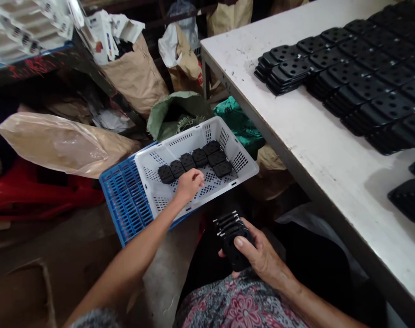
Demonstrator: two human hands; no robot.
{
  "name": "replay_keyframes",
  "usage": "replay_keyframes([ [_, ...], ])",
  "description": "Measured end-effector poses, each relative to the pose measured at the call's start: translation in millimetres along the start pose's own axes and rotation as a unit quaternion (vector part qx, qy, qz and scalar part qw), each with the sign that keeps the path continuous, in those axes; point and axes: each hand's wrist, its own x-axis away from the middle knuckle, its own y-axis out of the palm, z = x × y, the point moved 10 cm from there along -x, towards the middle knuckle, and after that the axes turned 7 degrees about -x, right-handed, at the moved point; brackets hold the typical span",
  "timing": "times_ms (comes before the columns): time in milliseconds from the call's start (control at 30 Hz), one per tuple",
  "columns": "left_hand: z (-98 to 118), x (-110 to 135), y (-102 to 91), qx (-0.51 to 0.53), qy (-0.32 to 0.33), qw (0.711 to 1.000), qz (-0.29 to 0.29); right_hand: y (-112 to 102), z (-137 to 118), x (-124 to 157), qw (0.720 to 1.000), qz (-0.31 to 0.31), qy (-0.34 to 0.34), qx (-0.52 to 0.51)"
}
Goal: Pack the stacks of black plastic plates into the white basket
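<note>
Black plastic blocks (236,248), stacked low centre-right: stiff, light-looking, maybe slick; I'd take them by the edges. Right hand (262,255) closed round the stack. Left hand (189,184) curled over the white crate (180,133) — its grip I can't tell.

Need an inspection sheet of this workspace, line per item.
surface: white-topped workbench, scuffed, to the person's right.
job's things: rows of stacked black perforated plates on the bench; seven loose plates in a white perforated crate, which sits on a blue crate.
clutter: brown paper sacks, green sack.
grippers: left hand over the crate's plates; right hand holds a metal-pinned plate stack.
cables: nothing seen.
surroundings: red plastic, cardboard.
</note>
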Motion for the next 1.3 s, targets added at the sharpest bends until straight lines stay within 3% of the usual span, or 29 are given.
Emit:
replay_keyframes([
  [67,-12.5,-34.8,15.1,-0.062,0.012,0.998,-0.027,-2.5,-2.9,-0.8,1.000,0.006,-0.005,-0.002],
  [167,-26.9,-63.1,41.5,-0.141,0.032,0.988,-0.055,-7.0,-7.7,-0.2,1.000,0.012,-0.016,-0.014],
  [300,-46.3,-71.9,69.8,-0.216,0.044,0.971,-0.094,-12.9,-12.8,3.7,0.999,0.021,-0.016,-0.028],
  [433,-62.4,-76.0,81.3,-0.253,0.039,0.958,-0.125,-15.8,-16.3,6.1,0.999,0.027,-0.014,-0.033],
  [733,-69.8,-79.7,77.3,-0.263,-0.009,0.957,-0.118,-16.5,-14.3,7.5,0.999,0.019,-0.009,-0.038],
  [1000,-77.9,-75.7,74.5,-0.207,-0.053,0.971,-0.105,-19.4,-11.6,7.7,0.998,0.035,-0.008,-0.050],
  [1300,-57.8,-62.9,61.4,-0.081,-0.092,0.988,-0.095,-17.7,-13.0,5.4,0.999,0.028,-0.008,-0.042],
])
